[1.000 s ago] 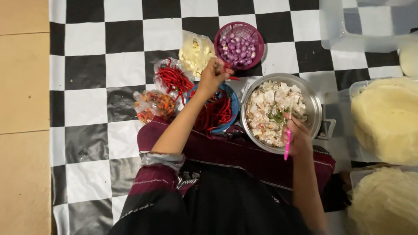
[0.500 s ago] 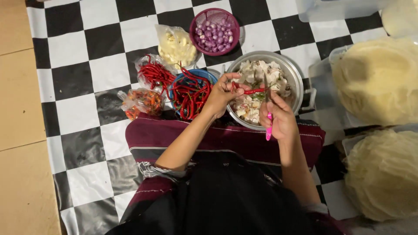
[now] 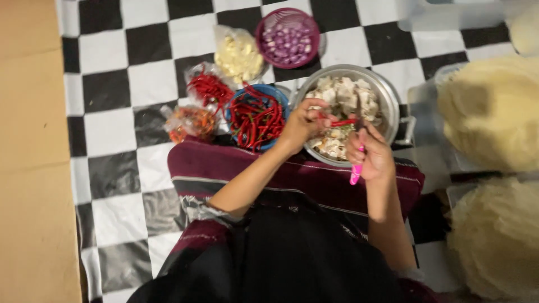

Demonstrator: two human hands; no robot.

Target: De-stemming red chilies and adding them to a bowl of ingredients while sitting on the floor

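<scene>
Over the metal bowl: both hands are held above the near half of the bowl, close together but not seen touching.
Left hand (image 3: 303, 124): fingers are pinched together on a red chili, gripped at its left end.
Red chili (image 3: 341, 122): it is held roughly level between the two hands, above the food in the bowl, its right end reaching toward the right hand.
Right hand (image 3: 371, 154): it is closed in a fist around a pink-handled knife.
Pink-handled knife (image 3: 356, 171): the pink handle is seen sticking out below the fist; the blade is too blurred to be made out clearly.
Metal bowl (image 3: 387, 101): it is filled with pale chopped pieces and a little green, and is set on the checkered floor mat just beyond the lap.
Blue bowl (image 3: 259, 116): it is heaped with long red chilies and stands just left of the metal bowl, beside the left wrist.
Bags (image 3: 209, 88): a clear bag of red chilies, one of orange-red pieces (image 3: 190, 122) and one of pale cloves (image 3: 238, 54) are laid to the left and behind the blue bowl.
Purple basket (image 3: 287, 36): small purple shallots are held in it, behind the metal bowl.
Checkered floor mat (image 3: 112, 67): black and white squares are covered by all the containers.
Right side: pale yellow heaped stacks (image 3: 494, 112) are seen, well apart from the hands.
</scene>
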